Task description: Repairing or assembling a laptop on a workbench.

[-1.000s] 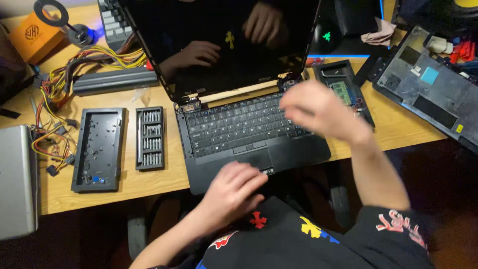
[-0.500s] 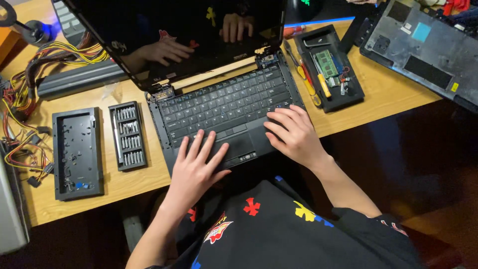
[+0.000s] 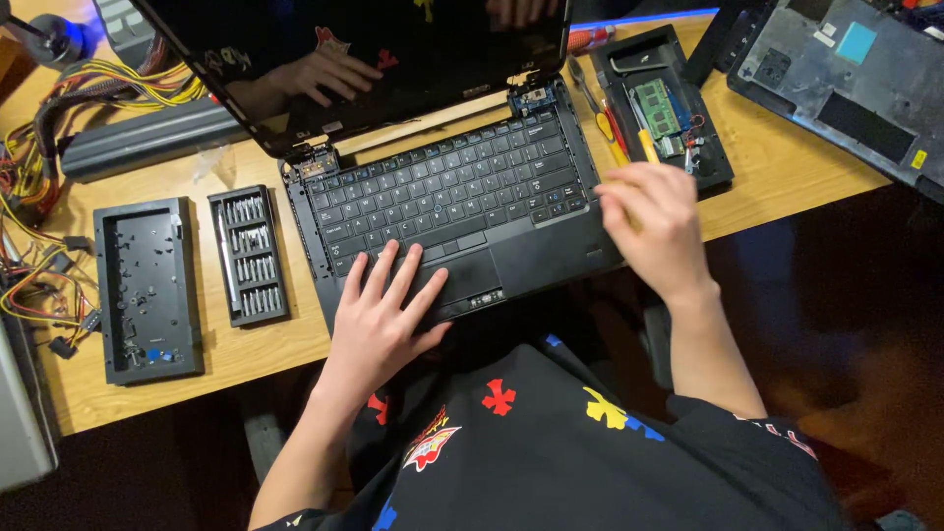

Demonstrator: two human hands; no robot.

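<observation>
We've got the black laptop (image 3: 442, 197) sitting open at the front edge of the wooden tabletop (image 3: 777, 167), and our left hand (image 3: 382, 313) lies flat with fingers spread on the palm rest and touchpad, gripping nothing. Our right hand (image 3: 654, 224) hovers loosely open over the laptop's right corner, just beside the parts tray (image 3: 713, 157), while the bit set (image 3: 248, 256) lies to the laptop's left.

The right hand (image 3: 657, 228) is motion-blurred, so can't tell if its fingertips touch the laptop (image 3: 462, 211) edge. Left hand (image 3: 382, 317) covers part of the palm rest and the touchpad's left side. Laptop screen (image 3: 393, 59) is cut off at the top. Small parts in the black tray (image 3: 661, 103) are too tiny to ID. Grey laptop base (image 3: 846, 79), top right, runs out of frame.
</observation>
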